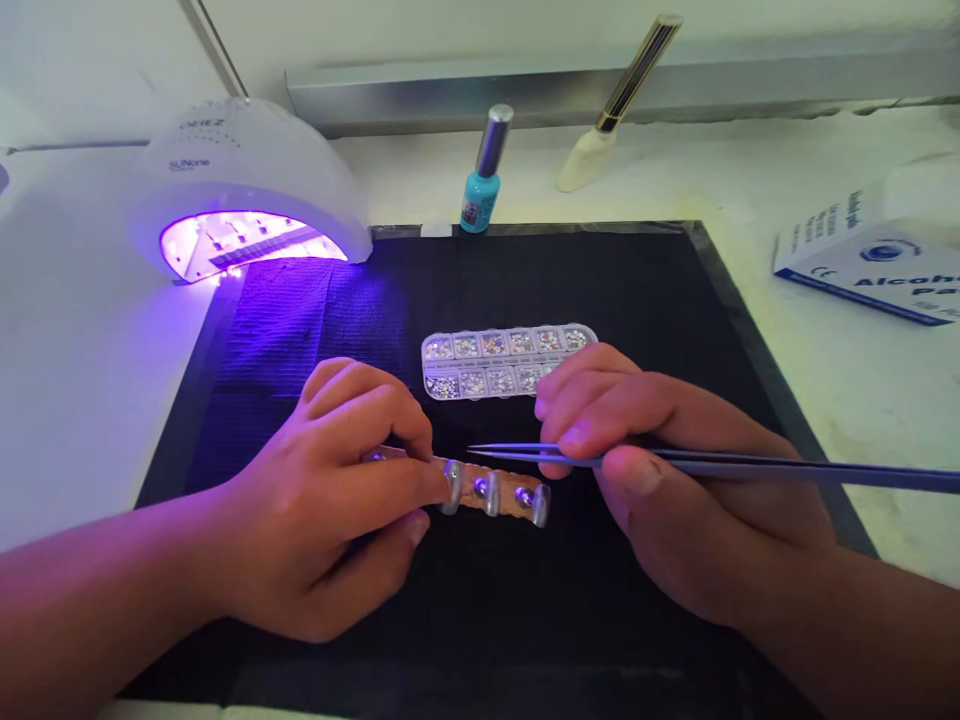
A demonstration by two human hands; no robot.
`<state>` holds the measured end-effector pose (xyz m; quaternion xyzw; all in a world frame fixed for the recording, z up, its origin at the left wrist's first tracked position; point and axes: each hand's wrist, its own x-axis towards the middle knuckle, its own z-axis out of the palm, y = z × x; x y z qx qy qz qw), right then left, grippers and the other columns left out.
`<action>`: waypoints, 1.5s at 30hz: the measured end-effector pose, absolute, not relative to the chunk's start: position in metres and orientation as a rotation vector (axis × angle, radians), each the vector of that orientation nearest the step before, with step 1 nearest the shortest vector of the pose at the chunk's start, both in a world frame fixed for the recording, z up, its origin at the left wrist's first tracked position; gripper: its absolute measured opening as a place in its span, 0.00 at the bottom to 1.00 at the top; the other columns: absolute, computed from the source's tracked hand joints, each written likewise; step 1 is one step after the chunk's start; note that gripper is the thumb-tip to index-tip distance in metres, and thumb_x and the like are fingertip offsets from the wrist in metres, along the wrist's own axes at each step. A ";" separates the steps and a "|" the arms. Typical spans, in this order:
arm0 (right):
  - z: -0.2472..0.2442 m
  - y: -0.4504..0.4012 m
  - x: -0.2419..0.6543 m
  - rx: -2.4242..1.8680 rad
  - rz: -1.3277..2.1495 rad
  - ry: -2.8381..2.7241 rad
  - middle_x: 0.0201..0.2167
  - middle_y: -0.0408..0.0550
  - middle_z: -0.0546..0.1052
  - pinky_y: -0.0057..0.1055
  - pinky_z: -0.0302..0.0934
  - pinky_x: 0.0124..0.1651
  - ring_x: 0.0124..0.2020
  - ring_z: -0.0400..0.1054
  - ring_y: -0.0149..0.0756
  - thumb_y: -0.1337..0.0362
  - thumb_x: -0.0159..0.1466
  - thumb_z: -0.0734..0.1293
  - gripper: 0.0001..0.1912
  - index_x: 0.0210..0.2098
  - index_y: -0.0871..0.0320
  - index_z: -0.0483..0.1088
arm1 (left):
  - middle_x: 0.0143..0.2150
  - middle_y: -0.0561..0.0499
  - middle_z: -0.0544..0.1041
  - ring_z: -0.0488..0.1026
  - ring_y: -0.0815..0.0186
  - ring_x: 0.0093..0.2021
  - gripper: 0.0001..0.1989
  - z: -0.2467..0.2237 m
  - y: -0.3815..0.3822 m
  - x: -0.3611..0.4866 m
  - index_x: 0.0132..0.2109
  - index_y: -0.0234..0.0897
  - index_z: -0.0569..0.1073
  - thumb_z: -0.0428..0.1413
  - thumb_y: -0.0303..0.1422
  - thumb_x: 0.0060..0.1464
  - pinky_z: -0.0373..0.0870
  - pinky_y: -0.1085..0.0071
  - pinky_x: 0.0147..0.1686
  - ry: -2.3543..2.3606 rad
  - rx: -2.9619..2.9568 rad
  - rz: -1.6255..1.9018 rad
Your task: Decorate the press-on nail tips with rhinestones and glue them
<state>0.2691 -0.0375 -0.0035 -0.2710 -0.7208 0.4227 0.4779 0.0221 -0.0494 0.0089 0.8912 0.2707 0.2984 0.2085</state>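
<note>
My left hand [337,510] curls over the left part of a brown nail tip stand [506,490], its fingers closed around it and hiding that end. Round metal studs and clear nail tips [491,493] show along the stand, and one fingertip touches the nearest tip. Between the thumb and fingers of my right hand [675,480] lies a pair of slim tweezers [750,468]. Their points face left, just above the stand, slightly apart with nothing visible between them. Behind my hands sits a clear case of rhinestones [487,362], its right end partly covered by my right hand.
A white nail lamp [247,170] glows purple at the back left. A blue polish bottle [481,190] stands at the back edge of the black mat [465,630], with a cream bottle [589,160] behind it. An alcohol pad box [862,260] lies at right.
</note>
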 end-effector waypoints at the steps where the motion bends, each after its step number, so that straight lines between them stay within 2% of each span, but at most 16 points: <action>1: -0.003 -0.038 0.269 -0.663 1.028 -1.757 0.28 0.45 0.73 0.39 0.62 0.44 0.35 0.67 0.36 0.64 0.70 0.65 0.07 0.36 0.57 0.72 | 0.40 0.46 0.71 0.68 0.57 0.44 0.09 0.009 -0.050 0.022 0.42 0.34 0.75 0.54 0.21 0.56 0.65 0.53 0.44 0.756 2.480 0.828; 9: 0.000 -0.037 0.269 -0.671 1.002 -1.787 0.28 0.45 0.73 0.39 0.64 0.41 0.34 0.67 0.35 0.63 0.71 0.64 0.08 0.35 0.57 0.72 | 0.41 0.47 0.71 0.68 0.57 0.45 0.09 0.011 -0.050 0.024 0.41 0.34 0.75 0.53 0.21 0.56 0.66 0.52 0.45 0.782 2.504 0.797; 15: 0.002 -0.037 0.269 -0.660 0.987 -1.837 0.29 0.44 0.74 0.39 0.64 0.44 0.35 0.67 0.34 0.63 0.71 0.63 0.08 0.36 0.57 0.71 | 0.41 0.46 0.70 0.68 0.57 0.45 0.10 0.010 -0.050 0.022 0.42 0.34 0.75 0.53 0.21 0.56 0.65 0.52 0.44 0.737 2.530 0.822; 23: 0.003 -0.038 0.269 -0.656 0.993 -1.836 0.29 0.44 0.74 0.37 0.64 0.42 0.34 0.67 0.34 0.63 0.71 0.64 0.08 0.36 0.56 0.71 | 0.41 0.46 0.70 0.67 0.58 0.44 0.10 0.010 -0.051 0.022 0.42 0.35 0.76 0.53 0.21 0.55 0.65 0.51 0.43 0.751 2.539 0.825; 35: 0.000 -0.038 0.269 -0.673 0.996 -1.806 0.28 0.44 0.74 0.38 0.64 0.42 0.33 0.68 0.35 0.62 0.71 0.64 0.09 0.35 0.55 0.72 | 0.41 0.47 0.70 0.68 0.58 0.45 0.11 0.011 -0.051 0.022 0.44 0.34 0.75 0.53 0.21 0.56 0.66 0.51 0.45 0.785 2.517 0.811; 42: 0.001 -0.038 0.269 -0.660 0.996 -1.806 0.28 0.44 0.74 0.37 0.65 0.39 0.33 0.68 0.35 0.62 0.70 0.65 0.08 0.35 0.56 0.72 | 0.40 0.46 0.71 0.68 0.58 0.44 0.09 0.011 -0.052 0.022 0.42 0.36 0.74 0.53 0.22 0.56 0.67 0.51 0.44 0.794 2.502 0.820; 45: 0.001 -0.038 0.268 -0.664 0.966 -1.832 0.29 0.45 0.76 0.39 0.66 0.42 0.35 0.70 0.37 0.61 0.70 0.65 0.08 0.37 0.56 0.73 | 0.40 0.46 0.71 0.68 0.58 0.44 0.09 0.011 -0.052 0.022 0.42 0.36 0.74 0.53 0.22 0.56 0.67 0.51 0.44 0.800 2.506 0.816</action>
